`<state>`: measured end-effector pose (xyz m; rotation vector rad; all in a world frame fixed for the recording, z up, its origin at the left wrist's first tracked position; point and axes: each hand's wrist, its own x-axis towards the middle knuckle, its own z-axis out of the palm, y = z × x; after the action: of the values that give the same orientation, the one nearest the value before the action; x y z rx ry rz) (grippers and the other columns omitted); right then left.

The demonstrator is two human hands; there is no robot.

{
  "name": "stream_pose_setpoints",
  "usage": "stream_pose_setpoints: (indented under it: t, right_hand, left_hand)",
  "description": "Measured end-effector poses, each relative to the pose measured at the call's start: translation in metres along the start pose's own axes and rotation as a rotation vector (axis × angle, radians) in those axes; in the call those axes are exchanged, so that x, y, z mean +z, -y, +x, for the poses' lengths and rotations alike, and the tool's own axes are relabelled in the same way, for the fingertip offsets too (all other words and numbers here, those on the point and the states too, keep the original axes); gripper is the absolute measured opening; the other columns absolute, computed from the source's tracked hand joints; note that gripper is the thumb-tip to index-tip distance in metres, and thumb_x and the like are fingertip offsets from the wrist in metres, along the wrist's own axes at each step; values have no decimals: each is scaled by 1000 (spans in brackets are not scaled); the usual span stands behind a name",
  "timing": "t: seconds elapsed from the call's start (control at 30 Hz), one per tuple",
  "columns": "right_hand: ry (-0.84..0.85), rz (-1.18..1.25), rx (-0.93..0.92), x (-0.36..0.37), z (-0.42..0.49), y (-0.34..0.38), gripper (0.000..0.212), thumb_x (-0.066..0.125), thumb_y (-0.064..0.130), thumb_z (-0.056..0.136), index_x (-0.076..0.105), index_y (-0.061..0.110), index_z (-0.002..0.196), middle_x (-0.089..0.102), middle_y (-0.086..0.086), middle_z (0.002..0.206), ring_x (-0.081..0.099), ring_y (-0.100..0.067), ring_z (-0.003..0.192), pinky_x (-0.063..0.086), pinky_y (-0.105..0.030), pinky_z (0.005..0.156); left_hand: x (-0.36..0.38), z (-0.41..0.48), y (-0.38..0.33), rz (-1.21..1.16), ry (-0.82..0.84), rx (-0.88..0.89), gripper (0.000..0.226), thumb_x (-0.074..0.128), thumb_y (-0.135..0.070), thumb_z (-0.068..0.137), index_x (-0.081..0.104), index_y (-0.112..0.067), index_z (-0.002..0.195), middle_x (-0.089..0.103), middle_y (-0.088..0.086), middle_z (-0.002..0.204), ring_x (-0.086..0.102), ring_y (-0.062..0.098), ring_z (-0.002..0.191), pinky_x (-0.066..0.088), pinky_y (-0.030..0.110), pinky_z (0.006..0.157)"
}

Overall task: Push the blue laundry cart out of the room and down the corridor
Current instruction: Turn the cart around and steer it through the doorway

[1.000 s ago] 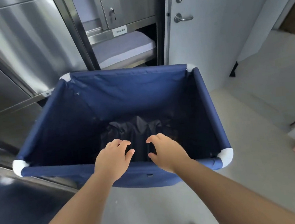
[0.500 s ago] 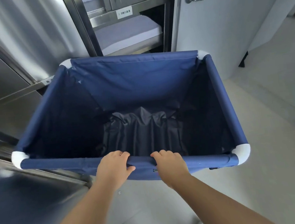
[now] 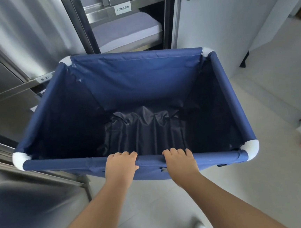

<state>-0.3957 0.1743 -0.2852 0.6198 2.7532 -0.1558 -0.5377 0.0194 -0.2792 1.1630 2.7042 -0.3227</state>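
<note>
The blue laundry cart (image 3: 137,75) fills the middle of the view, a deep fabric bin with white corner caps and only dark crumpled lining at its bottom. My left hand (image 3: 120,166) is wrapped over the near rim, left of centre. My right hand (image 3: 181,163) grips the same rim a short way to the right. The fingers of both hands curl over the bar into the bin. The cart's wheels are hidden beneath it.
Stainless steel cabinets (image 3: 17,40) stand close along the cart's left side and a steel surface (image 3: 27,212) lies at my near left. A shelf with folded white linen (image 3: 124,30) is straight ahead. A white door (image 3: 216,17) stands ahead right, with light floor (image 3: 275,88) beyond.
Both hands came down from hovering over the bin and closed on the near rim. They now sit a little further apart, and the cart has shifted to the right.
</note>
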Motion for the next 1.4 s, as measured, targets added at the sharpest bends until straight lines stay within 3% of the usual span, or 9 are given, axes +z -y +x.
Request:
stream_pose_setpoints:
  t: [0.27,0.4,0.73,0.9,1.0,1.13,1.23,1.3,1.4]
  right_hand:
    - [24,-13,98,-4,-15,-53,57,58,9,88,36,22,139,51,2,121,49,-24,115,16,-55,121]
    - [89,0,192,-14,-11,-65,42,55,20,91,42,21,131,53,1,116,51,-25,113,17,-56,121]
    - [-32,99,-41,-16,3,2,59,61,14,88,39,20,141,52,-4,127,47,-28,122,13,-52,124]
    - [-50,103,-87,-16,7,13,59,65,17,90,38,22,142,53,-2,128,47,-27,121,19,-47,121]
    - [-64,110,-78,-17,7,15,59,63,13,89,38,21,142,54,-3,129,47,-28,122,19,-48,122]
    - [-64,117,-90,-18,7,17,58,61,14,89,39,22,142,53,-2,128,47,-28,120,21,-47,121]
    - [-45,139,-113,-18,8,15,66,61,11,90,34,24,149,48,-1,136,44,-28,125,18,-47,122]
    - [-50,115,-105,-18,8,11,72,61,9,89,30,26,152,47,-2,136,43,-28,124,20,-46,122]
    - [-49,61,-82,-17,6,4,80,65,8,86,26,26,154,46,-3,135,43,-28,123,21,-46,121]
  left_hand:
    - [-6,10,-47,-70,-60,111,26,56,-46,98,56,-25,114,67,-5,96,61,20,89,34,31,70]
    - [-9,16,-58,-118,-62,151,28,55,-43,98,55,-25,119,66,-5,99,61,20,92,38,31,72]
    - [-7,13,-26,-19,-7,35,32,54,-51,96,54,-24,115,65,-5,103,61,19,97,42,33,81]
    - [-4,8,-5,26,15,-43,35,54,-51,97,53,-24,120,65,-4,111,59,20,108,41,34,96]
    - [-3,4,5,81,8,-87,38,53,-50,98,50,-24,127,64,-3,119,54,22,119,30,42,115]
    - [-5,2,15,136,52,-119,38,53,-44,100,49,-23,132,59,1,132,39,25,139,20,46,122]
    - [-6,2,15,131,83,-118,30,53,-39,102,52,-20,125,62,0,129,48,24,133,34,38,112]
    - [-10,4,11,118,107,-105,28,53,-42,101,52,-19,119,64,-2,116,59,21,112,45,33,87]
    - [-14,10,4,113,133,-49,28,52,-41,102,51,-18,117,64,0,109,61,23,102,41,33,72]
